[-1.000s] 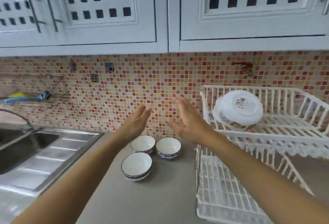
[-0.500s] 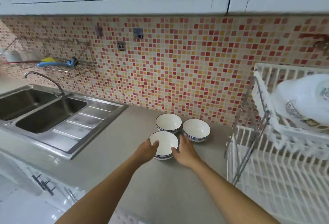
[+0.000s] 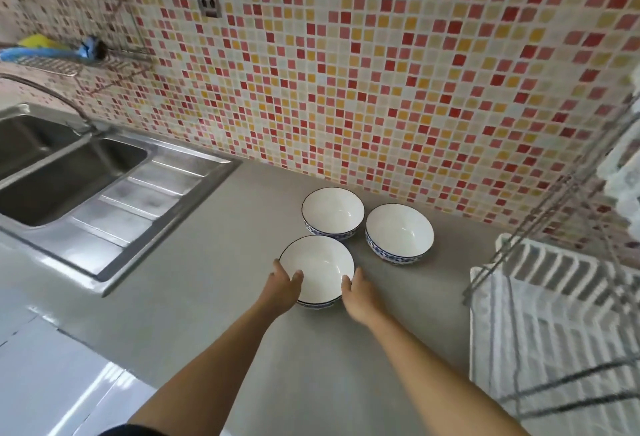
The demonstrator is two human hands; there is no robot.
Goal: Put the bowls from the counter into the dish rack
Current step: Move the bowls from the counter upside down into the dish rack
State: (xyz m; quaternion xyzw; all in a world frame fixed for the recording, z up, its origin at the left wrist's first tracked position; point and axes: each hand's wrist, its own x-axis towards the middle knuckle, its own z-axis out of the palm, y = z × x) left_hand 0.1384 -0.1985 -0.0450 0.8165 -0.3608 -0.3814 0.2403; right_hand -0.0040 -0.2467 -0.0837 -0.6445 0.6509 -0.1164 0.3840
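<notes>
Three white bowls with blue patterned sides stand close together on the grey counter [image 3: 214, 290]. The nearest bowl [image 3: 320, 266] is gripped on both sides: my left hand [image 3: 282, 288] holds its left rim with the thumb inside, and my right hand [image 3: 358, 293] presses its right rim. Behind it stand the back left bowl [image 3: 333, 211] and the back right bowl [image 3: 399, 231], both untouched. The white dish rack [image 3: 550, 300] with its metal frame rises at the right edge; only its lower tier shows fully.
A steel double sink [image 3: 65, 172] with a ribbed drainboard fills the left. A wire shelf [image 3: 52, 61] with a blue and yellow item hangs on the mosaic tile wall [image 3: 381, 72]. A wall socket [image 3: 207, 2] sits above.
My hands came down from in front of the wall onto the nearest bowl and now grip its rim on both sides. The view has tilted down and closer to the counter.
</notes>
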